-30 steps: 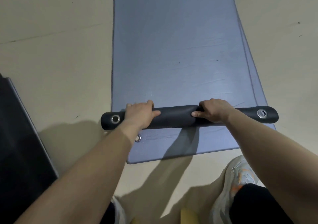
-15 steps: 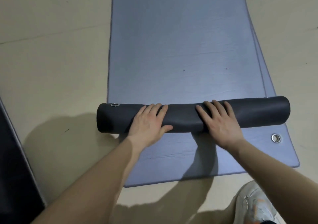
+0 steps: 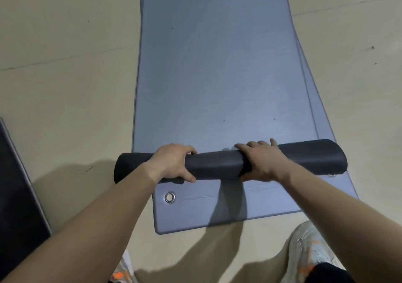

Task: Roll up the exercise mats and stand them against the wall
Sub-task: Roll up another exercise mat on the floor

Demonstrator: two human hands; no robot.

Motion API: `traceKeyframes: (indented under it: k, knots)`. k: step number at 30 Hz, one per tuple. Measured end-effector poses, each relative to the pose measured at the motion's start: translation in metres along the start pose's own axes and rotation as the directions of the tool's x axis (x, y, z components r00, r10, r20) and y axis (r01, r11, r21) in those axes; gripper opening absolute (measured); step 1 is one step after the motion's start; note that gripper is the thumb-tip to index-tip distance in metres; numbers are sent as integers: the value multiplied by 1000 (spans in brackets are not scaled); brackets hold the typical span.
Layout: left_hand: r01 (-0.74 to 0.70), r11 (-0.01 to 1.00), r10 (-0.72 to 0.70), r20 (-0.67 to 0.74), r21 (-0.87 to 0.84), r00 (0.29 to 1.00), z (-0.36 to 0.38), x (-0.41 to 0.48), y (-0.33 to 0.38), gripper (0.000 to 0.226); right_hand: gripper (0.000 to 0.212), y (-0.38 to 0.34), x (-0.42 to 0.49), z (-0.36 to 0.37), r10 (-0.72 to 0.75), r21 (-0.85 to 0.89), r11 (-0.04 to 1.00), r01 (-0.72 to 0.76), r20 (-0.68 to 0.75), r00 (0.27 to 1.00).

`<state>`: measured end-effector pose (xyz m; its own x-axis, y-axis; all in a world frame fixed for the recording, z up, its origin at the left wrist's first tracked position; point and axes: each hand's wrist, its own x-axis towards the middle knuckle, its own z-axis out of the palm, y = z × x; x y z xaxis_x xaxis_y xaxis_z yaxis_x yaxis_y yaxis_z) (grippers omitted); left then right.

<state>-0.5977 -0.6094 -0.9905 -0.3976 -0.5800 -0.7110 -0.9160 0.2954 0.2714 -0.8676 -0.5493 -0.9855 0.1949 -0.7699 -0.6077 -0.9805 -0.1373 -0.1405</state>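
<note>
Head view, looking down past my forearms: two blue-grey exercise mats lie stacked lengthwise on the beige floor (image 3: pixel 65 87), running away from me. The top mat (image 3: pixel 217 76) is partly rolled. Its dark underside forms a roll (image 3: pixel 217 163) lying crosswise on the stack, close to the near end, and the rest of that mat is spread flat beyond it.

My left hand (image 3: pixel 174 163) grips the roll left of its middle, with the fingers curled over the far side and the thumb hooked under the near side. My right hand (image 3: pixel 261 163) is clamped on the roll right of the middle. The palm sits on top and the fingers are bent over the crest toward the far side; the thumb is hidden.

The roll's left end juts past the mats' left edge. Its right end lies over the right edge.

The lower mat (image 3: pixel 217 208) shows bare between the roll and my feet, with a metal grommet (image 3: pixel 169 197) near its left corner. A second metal ring peeks out just under the roll's right end. A narrow strip of this mat also shows along the right side of the top one.

A dark slab (image 3: pixel 17 195) with a pale edge lies at the far left; I cannot tell what it is. My right shoe (image 3: pixel 311 245), white with orange marks, stands near the mat's near right corner, and my left shoe (image 3: pixel 121 272) is at the bottom edge.
</note>
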Motion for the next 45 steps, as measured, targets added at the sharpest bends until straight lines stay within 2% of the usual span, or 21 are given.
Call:
traceKeyframes:
  k: [2, 4, 5, 6, 8, 9, 10, 12, 14, 16, 21, 24, 26, 31, 35, 37, 39, 41, 42, 43, 45]
  knots:
    - [30, 990, -17, 92, -140, 996, -15, 7, -5, 75, 116, -15, -21, 34, 48, -143, 987, -79, -212, 976]
    - [31, 981, -9, 115, -193, 993, -27, 11, -5, 72, 138, -19, -26, 54, 87, -185, 973, -135, -246, 965]
    - [31, 986, -26, 32, -162, 999, -25, 8, -2, 74, 144, -17, -21, 54, 93, -186, 973, -135, -216, 972]
    - [53, 995, -66, -152, -88, 986, -17, 4, 2, 74, 147, -12, -11, 49, 91, -176, 976, -128, -204, 975]
    - [101, 995, -75, -577, 14, 813, 15, -11, 15, 65, 140, -1, 14, 26, 87, -127, 985, -118, -226, 970]
    - [110, 993, -53, -657, 46, 752, 30, -18, 21, 69, 136, 2, 26, 10, 87, -92, 990, -107, -204, 975]
    - [117, 989, -35, -636, 87, 771, 39, -21, 24, 84, 135, 3, 34, -1, 91, -71, 992, -106, -187, 978]
    - [153, 967, -37, -477, 205, 878, 40, -8, 20, 117, 132, 2, 41, -8, 109, -93, 987, -134, -235, 966]
    - [153, 959, -34, -438, 240, 898, 26, 14, 10, 127, 121, 1, 35, 8, 101, -143, 976, -166, -377, 921]
    - [139, 964, -26, -436, 228, 900, 5, 36, 4, 129, 117, 4, 32, 29, 78, -183, 967, -176, -444, 893]
    - [166, 929, 16, -483, 331, 876, -4, 48, -4, 134, 103, 17, 68, 0, 60, -260, 951, -167, -377, 924]
    - [128, 912, 106, -524, 390, 845, 1, 40, -4, 110, 95, 14, 63, -16, 61, -289, 945, -156, -311, 949]
    - [77, 930, 108, -467, 360, 878, -4, 28, 0, 101, 96, 7, 48, -19, 67, -263, 956, -127, -227, 972]
    - [-23, 981, 64, -208, 192, 976, 19, -25, 18, 103, 100, -1, -11, -4, 14, -158, 987, -10, 26, 1000]
    - [-26, 1000, 26, 19, 13, 999, 5, -25, 22, 102, 116, -21, -58, 39, 79, -144, 983, -109, -203, 976]
    - [-10, 997, 15, 57, -77, 998, -3, -19, 18, 104, 132, -25, -61, 51, 120, -96, 986, -138, -173, 977]
    - [11, 999, -15, -102, -40, 995, 6, -29, 20, 94, 139, -19, -46, 45, 117, -15, 993, -120, -106, 987]
    - [78, 993, -24, -488, 90, 873, 38, -47, 29, 67, 133, -8, -23, 25, 116, 68, 992, -109, -102, 988]
    - [114, 988, -30, -590, 106, 807, 54, -55, 32, 67, 130, -4, -12, 14, 123, 99, 989, -113, -95, 988]
    - [131, 985, -39, -597, 111, 801, 64, -58, 35, 81, 129, -4, -3, 3, 128, 120, 986, -117, -87, 988]
    - [147, 973, -49, -459, 179, 887, 68, -48, 30, 121, 124, -4, 2, -5, 136, 146, 982, -118, -121, 983]
